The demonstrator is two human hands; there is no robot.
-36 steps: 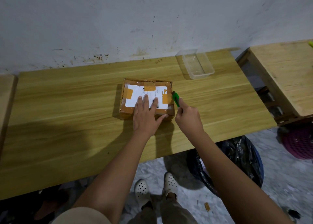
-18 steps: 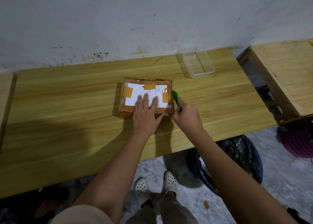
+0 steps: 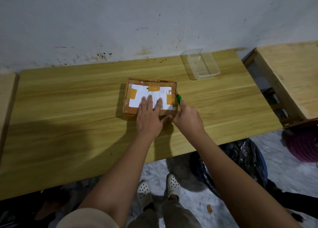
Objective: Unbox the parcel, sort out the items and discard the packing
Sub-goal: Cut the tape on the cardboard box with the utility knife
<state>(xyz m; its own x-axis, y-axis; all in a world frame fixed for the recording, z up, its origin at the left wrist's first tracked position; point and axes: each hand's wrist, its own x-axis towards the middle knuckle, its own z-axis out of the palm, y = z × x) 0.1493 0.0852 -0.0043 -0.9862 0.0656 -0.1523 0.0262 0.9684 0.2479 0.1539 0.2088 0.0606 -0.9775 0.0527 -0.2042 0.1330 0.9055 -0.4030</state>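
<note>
**Op:** From the head camera I see a scuffed grey wall (image 3: 120, 21) behind a long wooden table (image 3: 68, 115). A second wooden bench (image 3: 292, 76) stands off to the right, and a bin lined with black plastic (image 3: 240, 162) sits on the floor under the table's near edge.

**Desk:** Where is the parcel?

**Op:** The parcel (image 3: 137, 105) lies flat near the middle of the table, a low cardboard box wrapped in brown tape with a white shipping label (image 3: 141, 91) on top. A clear plastic tub (image 3: 201, 64) stands well apart from it, toward the wall.

**Desk:** Hands?

**Op:** My left hand (image 3: 150, 117) lies palm-down on the lid, fingers (image 3: 149, 101) laid out nearly side by side over the label, thumb along the near edge. My right hand (image 3: 189, 119) is curled around a green cutter (image 3: 179, 99), forefinger along its back, its tip at the box's right edge. Whether a blade is out I can't tell.

**Desk:** How will it handle?

**Op:** My guess: light and fairly stiff, but the glossy tape looks slick, so it could skate on the wood. I'd keep pressing down on the lid with the flat hand, away from the cutting line. To lift it, I'd take it by the two short sides. The contents are unknown, so I'd cut shallow.
</note>
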